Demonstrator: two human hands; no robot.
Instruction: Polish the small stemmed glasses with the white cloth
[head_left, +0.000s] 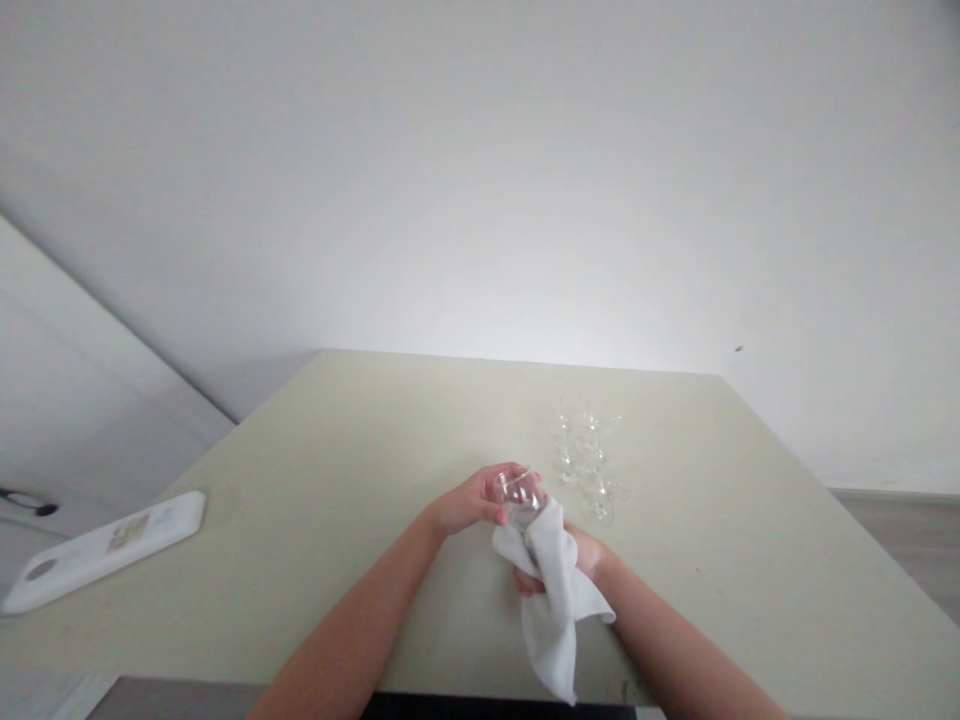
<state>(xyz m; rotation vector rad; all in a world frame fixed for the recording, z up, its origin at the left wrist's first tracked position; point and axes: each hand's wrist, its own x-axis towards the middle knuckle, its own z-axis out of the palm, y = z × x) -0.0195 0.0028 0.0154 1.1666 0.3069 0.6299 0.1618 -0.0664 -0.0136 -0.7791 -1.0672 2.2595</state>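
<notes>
My left hand (480, 497) is closed around a small clear glass cup (519, 488), held tilted above the table. A white cloth (553, 570) is bunched in my right hand (583, 552) and hangs down toward the table's front edge. The cloth touches the lower end of the cup, and its folds hide part of my right fingers. Just beyond my hands, to the right, several pieces of clear glassware (585, 445) stand on the table. Their outlines are faint, so I cannot tell each shape.
The pale table (360, 430) meets a white wall (480, 180) at the back. At its left edge lies a long white flat object (105, 550) with an oval opening or dark patch at one end. A white door or cabinet front (90, 400) stands farther left.
</notes>
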